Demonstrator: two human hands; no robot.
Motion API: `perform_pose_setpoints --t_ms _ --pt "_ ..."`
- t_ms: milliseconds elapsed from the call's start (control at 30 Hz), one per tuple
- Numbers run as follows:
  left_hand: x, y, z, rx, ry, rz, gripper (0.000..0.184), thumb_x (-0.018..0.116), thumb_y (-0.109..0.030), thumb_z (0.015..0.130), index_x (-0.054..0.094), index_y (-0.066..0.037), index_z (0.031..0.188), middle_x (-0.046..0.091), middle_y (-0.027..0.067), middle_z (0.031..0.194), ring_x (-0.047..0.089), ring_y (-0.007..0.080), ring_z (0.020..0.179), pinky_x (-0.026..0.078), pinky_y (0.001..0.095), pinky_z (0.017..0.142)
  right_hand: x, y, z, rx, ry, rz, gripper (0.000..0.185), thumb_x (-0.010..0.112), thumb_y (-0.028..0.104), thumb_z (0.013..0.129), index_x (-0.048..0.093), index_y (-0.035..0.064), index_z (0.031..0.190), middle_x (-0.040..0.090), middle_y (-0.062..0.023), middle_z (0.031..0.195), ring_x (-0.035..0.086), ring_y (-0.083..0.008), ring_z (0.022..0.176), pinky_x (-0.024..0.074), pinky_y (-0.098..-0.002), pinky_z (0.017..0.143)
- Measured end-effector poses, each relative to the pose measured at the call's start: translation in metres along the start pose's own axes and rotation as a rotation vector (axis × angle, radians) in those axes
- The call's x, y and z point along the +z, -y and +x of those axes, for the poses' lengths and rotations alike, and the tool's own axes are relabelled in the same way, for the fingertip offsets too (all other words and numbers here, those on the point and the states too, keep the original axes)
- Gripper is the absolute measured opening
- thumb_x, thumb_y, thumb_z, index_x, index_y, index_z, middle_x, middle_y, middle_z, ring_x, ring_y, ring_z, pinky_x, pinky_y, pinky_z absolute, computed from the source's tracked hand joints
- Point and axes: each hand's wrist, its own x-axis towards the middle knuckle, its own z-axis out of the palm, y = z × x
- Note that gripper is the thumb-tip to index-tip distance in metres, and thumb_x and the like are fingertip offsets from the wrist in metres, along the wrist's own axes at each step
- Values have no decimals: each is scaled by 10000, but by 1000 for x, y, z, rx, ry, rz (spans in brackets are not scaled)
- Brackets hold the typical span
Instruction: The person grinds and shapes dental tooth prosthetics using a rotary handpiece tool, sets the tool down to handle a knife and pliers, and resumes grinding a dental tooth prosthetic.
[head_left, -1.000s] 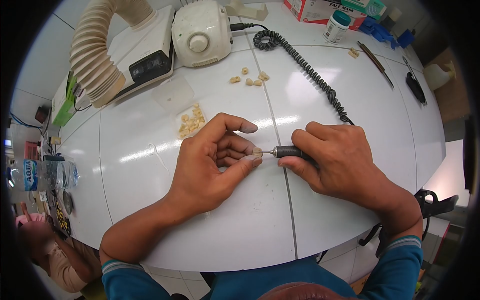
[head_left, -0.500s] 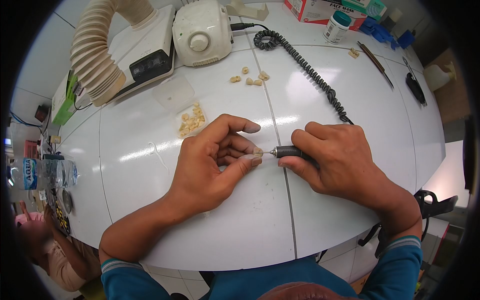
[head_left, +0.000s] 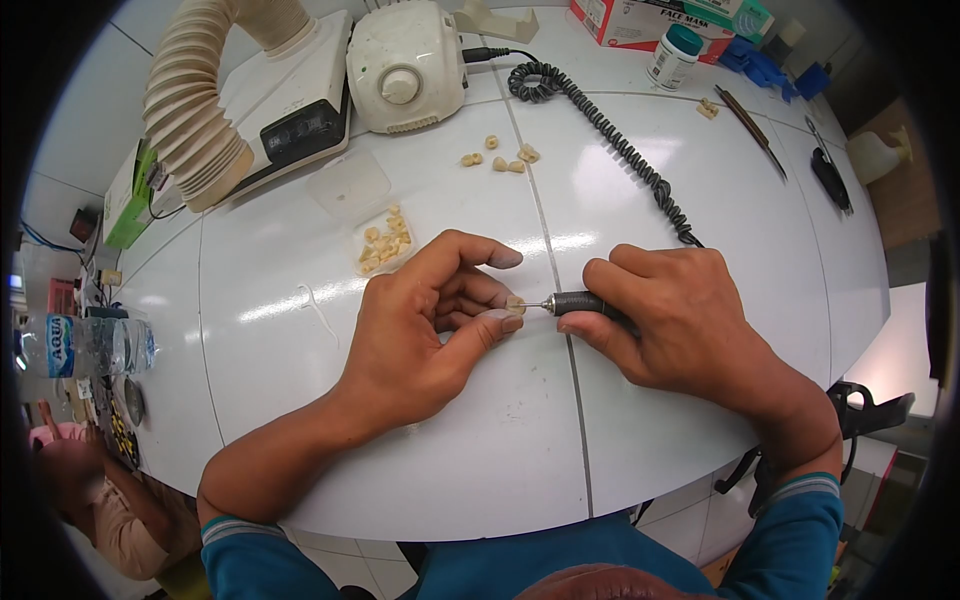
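Observation:
Between the thumb and fingers of my left hand (head_left: 425,315) is a small tooth-like dental crown (head_left: 515,304), partly covered by the fingertips. My right hand (head_left: 665,315) is wrapped round a black rotary handpiece (head_left: 580,304), held level and pointing left. Its thin metal bur (head_left: 535,305) meets the crown; the exact contact is too small to make out. Pale dust coats my left fingertips. Beyond my left hand, a clear plastic box (head_left: 352,258) with its lid open holds several cream crowns (head_left: 383,242).
A white control unit (head_left: 405,70) with a coiled black cord (head_left: 620,135) stands at the back, beside a ribbed suction hose (head_left: 190,110). Loose crowns (head_left: 508,166) lie mid-table. At the back right are a white bottle (head_left: 675,58) and a pointed tool (head_left: 750,130). Another person (head_left: 120,510) sits at left.
Both hands, the handpiece and the crown stay almost exactly in place. The view has shifted very slightly. At the left edge, the other person has moved a little.

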Motion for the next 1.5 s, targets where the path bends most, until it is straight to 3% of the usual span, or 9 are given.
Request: perform_pose_setpoints --t_ms 1500 --pt "-2 5 -1 20 -5 46 406 744 79 1050 623 29 1434 787 103 1123 774 129 1099 627 281 1023 6 2 -1 62 -78 20 427 764 481 1082 735 75 957 689 -66 727 664 -262 535 482 -410 491"
